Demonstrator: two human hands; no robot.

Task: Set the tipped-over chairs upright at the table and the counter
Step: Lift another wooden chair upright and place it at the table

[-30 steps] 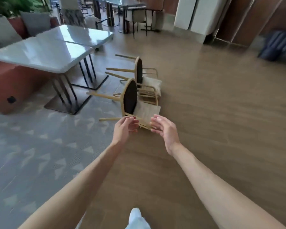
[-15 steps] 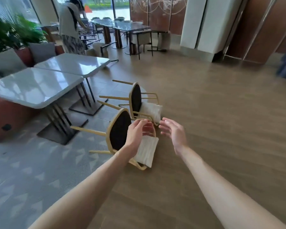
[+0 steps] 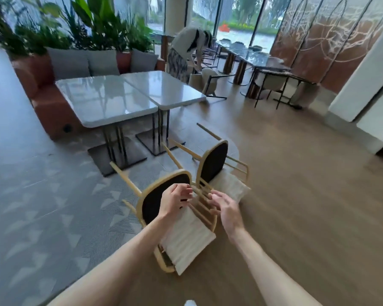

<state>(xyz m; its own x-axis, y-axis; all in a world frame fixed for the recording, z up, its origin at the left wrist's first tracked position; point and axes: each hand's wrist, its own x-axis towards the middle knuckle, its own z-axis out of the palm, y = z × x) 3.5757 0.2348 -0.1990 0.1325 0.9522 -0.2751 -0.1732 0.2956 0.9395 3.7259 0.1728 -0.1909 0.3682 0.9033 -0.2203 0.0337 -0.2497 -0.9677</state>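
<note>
Closer now than a moment ago, both hands have come right in over the near chair (image 3: 164, 202), which lies tipped on its side on the floor just short of the table (image 3: 111, 102), legs pointing toward it, with the second chair (image 3: 215, 164) tipped just beyond. Left hand (image 3: 175, 200) hovers at the seat rim, fingers loosely curled and gripping nothing; right hand (image 3: 227, 209) is spread and relaxed beside the wooden back rails. We're at the reach, no grip yet, I'd say: next comes a firm hold on the frame, then swinging the legs down to the floor
</note>
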